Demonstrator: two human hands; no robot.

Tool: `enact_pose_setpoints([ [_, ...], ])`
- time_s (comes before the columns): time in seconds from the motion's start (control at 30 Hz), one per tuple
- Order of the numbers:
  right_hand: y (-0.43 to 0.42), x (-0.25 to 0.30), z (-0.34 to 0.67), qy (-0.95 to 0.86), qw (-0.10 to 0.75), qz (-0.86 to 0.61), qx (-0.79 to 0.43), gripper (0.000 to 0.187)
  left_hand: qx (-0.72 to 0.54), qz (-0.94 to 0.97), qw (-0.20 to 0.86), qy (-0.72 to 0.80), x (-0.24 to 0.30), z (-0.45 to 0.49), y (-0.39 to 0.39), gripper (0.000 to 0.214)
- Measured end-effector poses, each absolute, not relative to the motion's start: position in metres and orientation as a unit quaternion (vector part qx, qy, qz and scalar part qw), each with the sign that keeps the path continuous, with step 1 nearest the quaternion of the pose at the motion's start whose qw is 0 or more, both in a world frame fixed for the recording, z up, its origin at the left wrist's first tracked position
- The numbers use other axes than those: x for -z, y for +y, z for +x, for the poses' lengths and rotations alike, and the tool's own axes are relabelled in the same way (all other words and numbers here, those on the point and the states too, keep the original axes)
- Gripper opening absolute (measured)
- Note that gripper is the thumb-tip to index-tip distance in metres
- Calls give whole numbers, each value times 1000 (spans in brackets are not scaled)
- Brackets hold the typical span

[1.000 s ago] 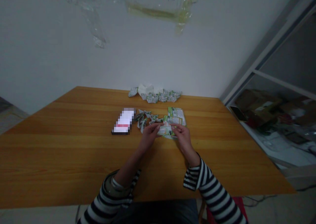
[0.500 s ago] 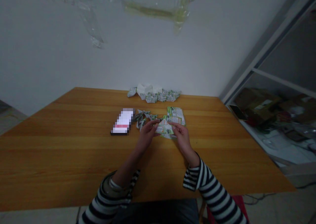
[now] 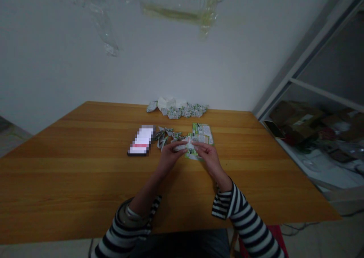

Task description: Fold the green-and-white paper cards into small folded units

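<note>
A small piece of printed paper (image 3: 181, 147), white and green and partly folded, is held up between my two hands above the table. My left hand (image 3: 170, 156) pinches its left side between thumb and fingers. On the other side, my right hand (image 3: 209, 156) grips it with thumb and forefinger close to the middle. Just behind lie flat printed sheets (image 3: 202, 129) in green and white, partly covered by the hands and the paper. Several folded paper pieces (image 3: 162, 139) sit behind my left hand.
A phone (image 3: 142, 138) with a lit, blurred screen lies on the wooden table (image 3: 85, 182), left of the folded pieces. Along the wall at the back stands a row of folded paper shapes (image 3: 178, 109). Right of the table, a shelf holds boxes (image 3: 301, 119) and a dark phone-like slab (image 3: 274, 129).
My hands have drawn closer together, and the paper between them shows a smaller, more folded shape than before. The phone, the sheets and the other paper pieces have stayed put.
</note>
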State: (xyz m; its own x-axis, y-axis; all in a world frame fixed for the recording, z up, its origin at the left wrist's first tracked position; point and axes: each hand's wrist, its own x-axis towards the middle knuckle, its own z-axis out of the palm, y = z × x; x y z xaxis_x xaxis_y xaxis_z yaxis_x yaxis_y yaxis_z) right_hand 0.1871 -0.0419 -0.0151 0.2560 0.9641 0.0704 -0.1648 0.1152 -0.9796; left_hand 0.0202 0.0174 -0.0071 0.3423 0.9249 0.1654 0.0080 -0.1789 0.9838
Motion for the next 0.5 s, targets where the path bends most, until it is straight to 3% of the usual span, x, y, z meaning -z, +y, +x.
enact_pose_setpoints([
  [0.2, -44, 13, 189, -438, 596, -469, -483, 52, -441, 588, 568, 371, 6, 18, 17, 50],
  [0.37, -40, 17, 197, -414, 615, -492, -456, 44, -400, 527, 683, 310, 1, 18, 11, 54],
  [0.5, -38, 20, 207, -421, 611, -487, -461, 43, -395, 528, 699, 277, -4, 17, 9, 57],
])
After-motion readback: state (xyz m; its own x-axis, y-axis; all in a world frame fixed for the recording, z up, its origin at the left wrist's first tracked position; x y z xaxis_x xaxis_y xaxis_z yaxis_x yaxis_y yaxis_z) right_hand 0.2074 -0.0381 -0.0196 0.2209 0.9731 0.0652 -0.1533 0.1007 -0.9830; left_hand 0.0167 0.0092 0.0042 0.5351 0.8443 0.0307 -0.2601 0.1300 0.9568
